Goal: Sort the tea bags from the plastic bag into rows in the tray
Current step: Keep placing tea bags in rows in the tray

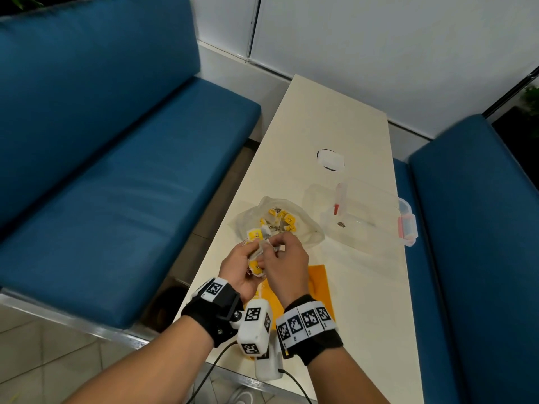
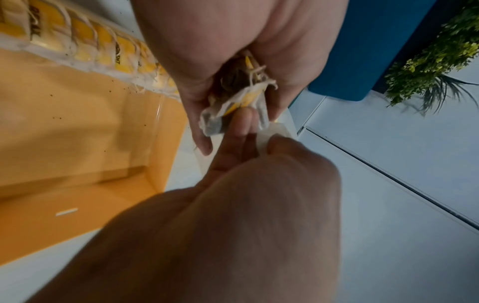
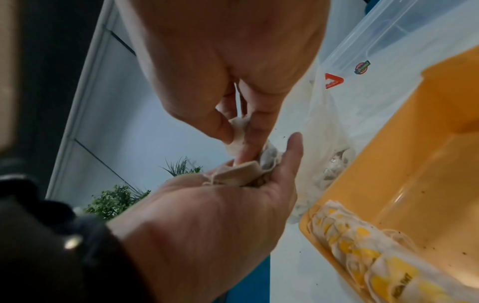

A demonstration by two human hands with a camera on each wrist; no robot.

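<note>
We see both hands meeting just above the near end of the table (image 1: pixel 344 123), over the gap between the plastic bag (image 1: pixel 309 231) and the tray (image 1: pixel 319 279).

Left hand (image 1: pixel 240 265): palm up, fingers loosely cupped around a small clump of tea bags (image 1: pixel 256 262) with tangled strings; fingertips only half curled. We cannot count the bags in the clump, more than one, hidden by the fingers.

Right hand (image 1: pixel 287 263): thumb and forefinger pinched on one tea bag (image 3: pixel 239 133) at the top of that clump, other fingers curled in behind. In the right wrist view the pinched bag touches the ones lying in the left palm.

Plastic bag: one, open mouth, lying on the table just beyond the hands, a heap of yellow-tagged tea bags inside; exact number not readable.

Tray: one, orange, on the table under and just right of the wrists. One row of tea bags (image 3: pixel 362 246) stands on edge along one wall, packed touching; roughly eight or more tags show, count unsure because of blur. Dark tea crumbs dot the tray floor.

Also on the table: one clear plastic box (image 1: pixel 370 211) with a pink latch beside the bag, one clear lid (image 1: pixel 331 159) farther away. Two blue benches (image 1: pixel 110 170) flank the table.
</note>
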